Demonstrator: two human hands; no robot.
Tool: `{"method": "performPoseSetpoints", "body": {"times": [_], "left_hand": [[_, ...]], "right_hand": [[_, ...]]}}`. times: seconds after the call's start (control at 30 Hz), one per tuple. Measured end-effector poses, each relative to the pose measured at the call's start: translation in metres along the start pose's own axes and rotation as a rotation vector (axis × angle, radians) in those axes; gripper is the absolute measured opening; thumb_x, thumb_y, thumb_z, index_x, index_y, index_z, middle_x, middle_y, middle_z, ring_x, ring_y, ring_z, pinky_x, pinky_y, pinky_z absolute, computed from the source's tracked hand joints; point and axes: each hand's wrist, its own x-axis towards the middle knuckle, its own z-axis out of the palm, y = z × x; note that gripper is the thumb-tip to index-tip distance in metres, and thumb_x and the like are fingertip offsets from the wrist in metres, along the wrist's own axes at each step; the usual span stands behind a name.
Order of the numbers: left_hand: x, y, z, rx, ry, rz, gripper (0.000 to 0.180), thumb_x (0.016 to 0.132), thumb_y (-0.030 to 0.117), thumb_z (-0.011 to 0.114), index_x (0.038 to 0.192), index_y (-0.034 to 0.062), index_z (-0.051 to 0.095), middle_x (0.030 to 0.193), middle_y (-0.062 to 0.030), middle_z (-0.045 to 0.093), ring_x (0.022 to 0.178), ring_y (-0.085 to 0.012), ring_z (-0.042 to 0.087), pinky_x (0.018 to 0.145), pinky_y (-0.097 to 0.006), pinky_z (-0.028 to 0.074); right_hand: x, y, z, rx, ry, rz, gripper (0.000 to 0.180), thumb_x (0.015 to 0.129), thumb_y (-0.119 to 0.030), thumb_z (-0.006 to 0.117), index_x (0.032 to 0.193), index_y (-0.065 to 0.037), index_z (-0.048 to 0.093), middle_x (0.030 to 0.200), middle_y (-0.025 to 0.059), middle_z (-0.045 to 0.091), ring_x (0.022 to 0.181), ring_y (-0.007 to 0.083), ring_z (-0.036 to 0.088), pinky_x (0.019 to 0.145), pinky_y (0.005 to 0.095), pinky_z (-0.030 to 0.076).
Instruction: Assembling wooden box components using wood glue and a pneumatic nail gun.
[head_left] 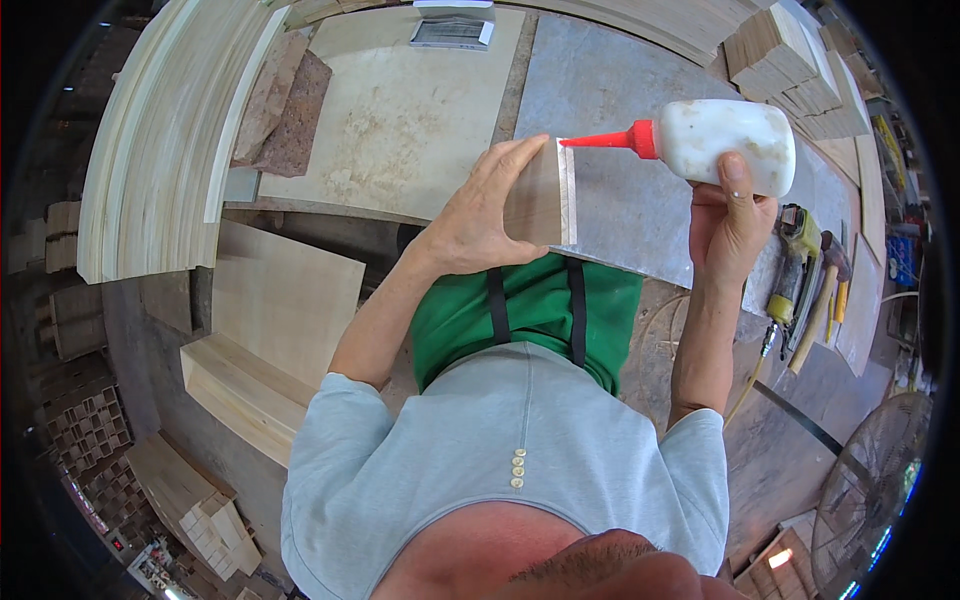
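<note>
Fingers (pixel 518 158) of the left hand (pixel 465 218) are clasped round one pale wooden piece (pixel 533 205), the thumb being set at its near side and the fingertips at its far side. One white bottle (pixel 715 135) is gripped in the right hand (pixel 733 222), its thumb laid across the front; the other fingers are partly hidden.

Position: the wooden piece is held in front of the body, above the near edge of the grey sheet (pixel 610 80). The bottle is tipped nearly level, to its right. One red nozzle (pixel 610 140) is pointed left, its tip at the far end of the piece's edge; whether contact is made cannot be told.

Counts: four buttons (pixel 517 468) on one grey shirt (pixel 450 430); two dark straps (pixel 577 315) over green cloth (pixel 540 300); two rough reddish blocks (pixel 295 120) on a pale panel (pixel 390 150); one small open box (pixel 450 30); one hammer (pixel 814 305) beside one green-and-black tool (pixel 795 260); one fan (pixel 870 500). Boards in the left stack (pixel 175 140) could not be counted.

Writing: the bottle is seen to be blotched with brownish stains; any lettering on the tool is too small to be read.
</note>
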Motion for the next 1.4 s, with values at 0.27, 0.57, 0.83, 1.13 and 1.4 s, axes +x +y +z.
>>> {"method": "performPoseSetpoints", "body": {"times": [0.27,0.57,0.83,1.13,1.4], "left_hand": [[0.000,-0.002,-0.002,-0.008,0.005,-0.038,0.104,0.054,0.013,0.079,0.143,0.0086,0.025,0.137,-0.0135,0.036,0.129,-0.0310,0.036,0.107,-0.042,0.033],[0.001,-0.007,-0.002,-0.015,0.017,-0.058,0.102,0.055,0.015,0.079,0.142,0.0070,0.026,0.136,-0.0148,0.037,0.129,-0.0302,0.036,0.108,-0.042,0.032],[0.001,-0.012,0.001,-0.042,0.002,-0.056,0.102,0.055,0.015,0.079,0.142,0.0053,0.026,0.136,-0.0145,0.037,0.128,-0.0303,0.036,0.108,-0.041,0.031],[-0.006,-0.005,0.000,-0.178,-0.061,-0.067,0.106,0.055,0.015,0.078,0.145,0.0058,0.022,0.137,-0.0130,0.036,0.127,-0.0290,0.039,0.109,-0.042,0.030],[-0.005,-0.009,-0.004,-0.261,-0.078,-0.114,0.108,0.054,0.016,0.077,0.145,0.0065,0.021,0.138,-0.0115,0.035,0.129,-0.0291,0.038,0.110,-0.043,0.028]], "right_hand": [[-0.013,-0.003,-0.007,0.017,0.007,0.021,0.042,0.080,-0.009,0.070,0.116,0.002,0.053,0.106,0.0103,0.063,0.096,0.0191,0.062,0.083,0.0328,0.051],[-0.029,-0.012,-0.011,-0.003,-0.006,0.056,0.049,0.077,-0.009,0.072,0.120,0.002,0.050,0.108,0.0115,0.062,0.099,0.0211,0.061,0.087,0.0354,0.049],[-0.036,-0.013,-0.019,-0.019,-0.033,0.086,0.053,0.076,-0.011,0.073,0.121,0.003,0.049,0.108,0.0124,0.062,0.099,0.0225,0.061,0.086,0.0369,0.050],[-0.024,-0.009,-0.018,0.026,-0.021,0.014,0.061,0.076,-0.013,0.073,0.127,0.003,0.044,0.115,0.0146,0.059,0.105,0.0268,0.060,0.090,0.0396,0.049],[-0.030,-0.012,-0.019,0.082,-0.073,0.062,0.065,0.075,-0.015,0.074,0.129,0.002,0.041,0.118,0.0162,0.057,0.108,0.0298,0.058,0.093,0.0450,0.048]]}}
